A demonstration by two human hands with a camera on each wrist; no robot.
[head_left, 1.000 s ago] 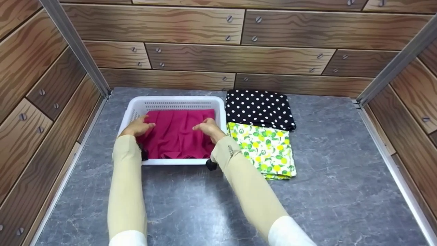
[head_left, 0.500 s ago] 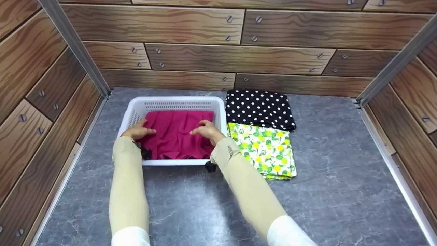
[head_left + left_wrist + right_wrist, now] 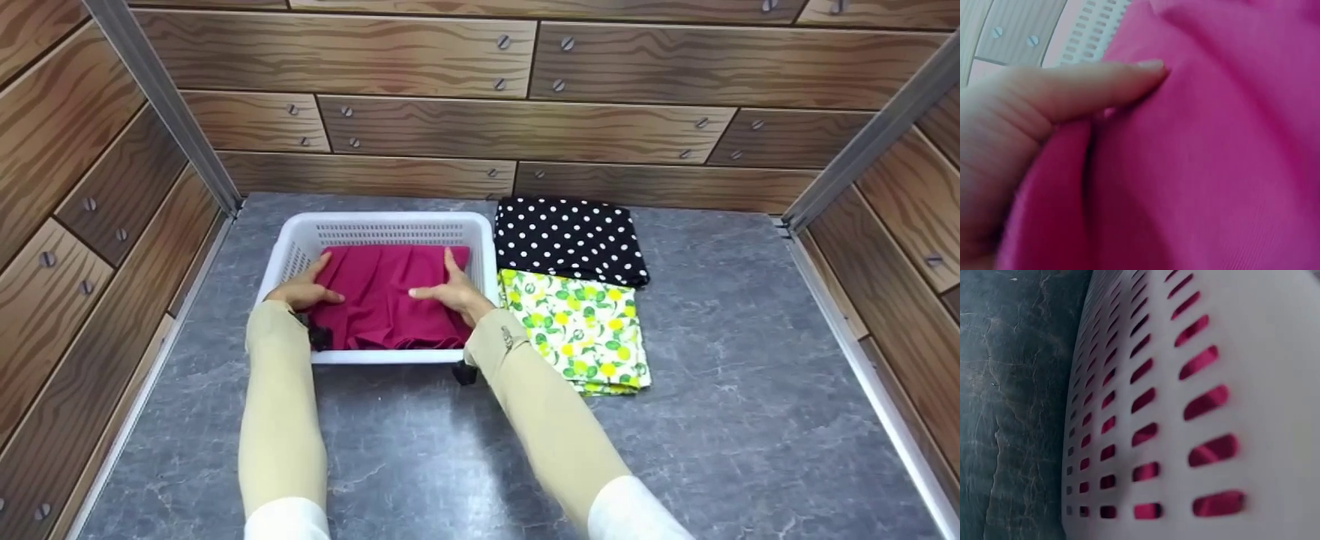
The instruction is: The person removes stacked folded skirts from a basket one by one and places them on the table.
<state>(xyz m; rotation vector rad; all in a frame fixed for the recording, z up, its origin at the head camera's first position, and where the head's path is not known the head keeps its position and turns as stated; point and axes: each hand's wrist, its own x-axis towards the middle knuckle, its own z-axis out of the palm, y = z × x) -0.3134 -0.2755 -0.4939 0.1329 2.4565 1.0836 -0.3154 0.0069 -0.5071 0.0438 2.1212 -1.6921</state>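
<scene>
A dark pink folded cloth [image 3: 386, 292] lies inside a white plastic basket [image 3: 390, 357] in the head view. My left hand [image 3: 300, 289] rests at the cloth's left edge, its fingers down along the basket's side and its thumb spread over the top. The left wrist view has that thumb [image 3: 1106, 87] straight on the pink fabric, a fold of it hanging below. Thumb and forefinger spread apart, my right hand [image 3: 454, 292] rests on the cloth's right part, its other fingers hidden. Only the slotted basket wall [image 3: 1275, 410], with pink showing through, fills the right wrist view.
Right of the basket lie a folded black cloth with white dots [image 3: 570, 240] and a folded lemon-print cloth [image 3: 577, 326], close against its side. The grey marbled surface [image 3: 720, 420] is enclosed by wood-patterned walls [image 3: 600, 135] at the back and sides.
Both hands have gone from loosely bent fingers to a wider spread over the pink cloth. The right forefinger now points forward and its thumb has shifted slightly left. The basket stays put.
</scene>
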